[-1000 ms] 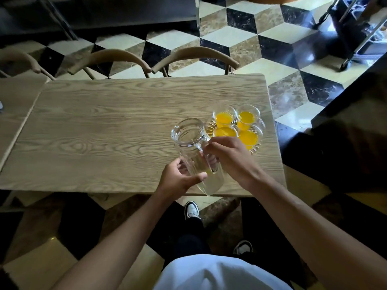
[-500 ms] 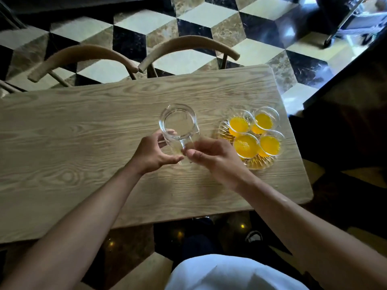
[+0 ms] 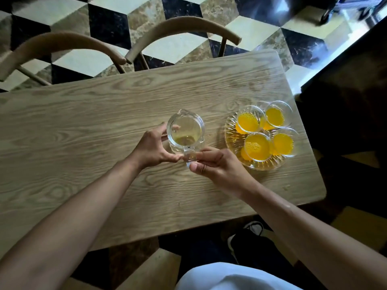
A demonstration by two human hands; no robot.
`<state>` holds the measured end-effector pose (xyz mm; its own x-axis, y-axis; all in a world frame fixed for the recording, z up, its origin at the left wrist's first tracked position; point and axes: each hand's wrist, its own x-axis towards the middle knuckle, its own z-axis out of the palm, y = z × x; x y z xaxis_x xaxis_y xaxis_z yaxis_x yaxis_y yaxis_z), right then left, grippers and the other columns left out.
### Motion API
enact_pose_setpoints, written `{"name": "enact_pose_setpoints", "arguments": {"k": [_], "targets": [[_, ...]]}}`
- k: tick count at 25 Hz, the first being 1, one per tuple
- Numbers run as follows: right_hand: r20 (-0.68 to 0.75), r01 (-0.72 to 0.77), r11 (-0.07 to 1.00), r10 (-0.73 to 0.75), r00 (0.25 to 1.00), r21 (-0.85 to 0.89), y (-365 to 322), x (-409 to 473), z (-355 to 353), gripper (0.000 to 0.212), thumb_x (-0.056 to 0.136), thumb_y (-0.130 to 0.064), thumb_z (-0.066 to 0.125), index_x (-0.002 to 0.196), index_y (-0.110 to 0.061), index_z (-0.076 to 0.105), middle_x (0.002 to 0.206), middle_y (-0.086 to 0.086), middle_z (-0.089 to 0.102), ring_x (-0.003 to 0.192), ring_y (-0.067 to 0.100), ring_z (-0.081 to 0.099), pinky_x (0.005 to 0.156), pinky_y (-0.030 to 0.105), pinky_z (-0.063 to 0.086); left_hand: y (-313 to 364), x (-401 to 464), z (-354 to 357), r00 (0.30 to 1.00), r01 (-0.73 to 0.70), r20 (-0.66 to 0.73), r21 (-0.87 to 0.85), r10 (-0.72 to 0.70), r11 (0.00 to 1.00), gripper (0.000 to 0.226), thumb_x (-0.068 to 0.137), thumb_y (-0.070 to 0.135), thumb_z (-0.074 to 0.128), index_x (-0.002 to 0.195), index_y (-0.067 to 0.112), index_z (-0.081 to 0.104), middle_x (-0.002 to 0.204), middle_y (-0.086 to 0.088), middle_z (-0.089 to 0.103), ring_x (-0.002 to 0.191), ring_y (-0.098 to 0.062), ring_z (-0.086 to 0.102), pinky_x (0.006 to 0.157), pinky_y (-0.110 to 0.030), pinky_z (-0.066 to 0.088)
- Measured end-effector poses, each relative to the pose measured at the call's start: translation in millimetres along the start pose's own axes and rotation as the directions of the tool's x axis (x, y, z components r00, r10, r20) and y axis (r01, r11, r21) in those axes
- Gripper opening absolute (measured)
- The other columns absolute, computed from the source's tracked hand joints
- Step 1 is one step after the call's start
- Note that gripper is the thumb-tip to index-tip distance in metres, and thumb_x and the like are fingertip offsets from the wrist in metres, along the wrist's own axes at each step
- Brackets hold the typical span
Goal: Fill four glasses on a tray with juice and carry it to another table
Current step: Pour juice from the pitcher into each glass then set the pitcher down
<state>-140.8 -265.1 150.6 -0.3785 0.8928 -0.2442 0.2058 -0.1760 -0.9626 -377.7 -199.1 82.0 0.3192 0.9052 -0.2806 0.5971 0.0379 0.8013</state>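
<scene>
Both hands (image 3: 152, 147) (image 3: 217, 164) grip the near-empty jug (image 3: 185, 130) on the desk (image 3: 83, 126); the full glasses (image 3: 256, 145) could slop if the tray (image 3: 232, 139) tilts when lifted.

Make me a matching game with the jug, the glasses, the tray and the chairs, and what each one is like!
Things:
1. jug
2. four glasses
3. tray
4. chairs

States:
A. full of orange juice
B. glass, under the glasses
C. almost empty, both hands at it
D. wooden, at the far side of the table

Pairs: 1-C, 2-A, 3-B, 4-D
</scene>
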Motion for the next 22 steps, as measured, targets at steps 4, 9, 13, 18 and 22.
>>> {"name": "enact_pose_setpoints", "arguments": {"k": [4,9,13,18,22], "targets": [[0.012,-0.033,0.998,0.032,0.999,0.052,-1.1,7.6,-4.7,0.027,0.093,-0.013,0.072,0.118,-0.004,0.076,0.106,0.004,0.073,0.099,0.009,0.070,0.084,0.023,0.054,-2.1,7.9,-1.9,1.000,0.012,0.025,0.005,-0.013,1.000,0.094,0.054,0.012,0.104,0.137,0.003,0.062,0.129,-0.006,0.070,0.107,0.029,0.057,0.096,0.001,0.041],[-0.014,-0.056,0.993,0.057,0.998,0.101,-2.2,13.1,-2.7,0.027,0.093,-0.013,0.073,0.118,-0.003,0.075,0.110,0.008,0.074,0.105,0.017,0.072,0.087,0.026,0.058,2.4,11.9,-6.6,0.999,0.020,0.047,-0.019,-0.019,1.000,0.103,0.046,0.045,0.088,0.138,0.006,0.063,0.129,-0.001,0.068,0.110,0.026,0.058,0.099,-0.001,0.040],[-0.011,-0.117,0.976,0.121,0.993,0.186,-2.6,11.3,-1.6,0.030,0.091,-0.010,0.074,0.120,-0.003,0.074,0.114,0.009,0.077,0.110,0.017,0.073,0.095,0.028,0.058,2.3,10.3,-3.9,0.999,0.027,0.048,-0.040,-0.025,0.999,0.105,0.050,0.045,0.091,0.142,0.005,0.059,0.131,-0.001,0.066,0.113,0.026,0.057,0.099,0.000,0.039],[-0.047,-0.144,0.981,0.151,0.987,0.127,1.9,3.0,-11.5,0.043,0.086,-0.022,0.080,0.125,-0.007,0.071,0.122,0.006,0.075,0.108,0.011,0.073,0.096,0.030,0.058,0.7,-1.5,1.9,0.995,0.101,0.014,-0.075,-0.100,0.992,0.124,0.048,0.030,0.106,0.154,0.008,0.046,0.150,0.002,0.055,0.128,0.017,0.052,0.106,-0.002,0.038],[-0.076,-0.115,0.993,0.113,0.991,-0.018,10.0,-13.1,-34.5,0.046,0.086,-0.033,0.078,0.126,-0.013,0.071,0.124,0.005,0.074,0.112,0.008,0.070,0.097,0.033,0.058,12.3,-25.3,7.1,0.983,0.152,-0.088,-0.089,-0.159,0.984,0.112,0.056,0.023,0.102,0.154,0.014,0.048,0.136,0.012,0.060,0.127,0.007,0.057,0.112,-0.014,0.043]]}}
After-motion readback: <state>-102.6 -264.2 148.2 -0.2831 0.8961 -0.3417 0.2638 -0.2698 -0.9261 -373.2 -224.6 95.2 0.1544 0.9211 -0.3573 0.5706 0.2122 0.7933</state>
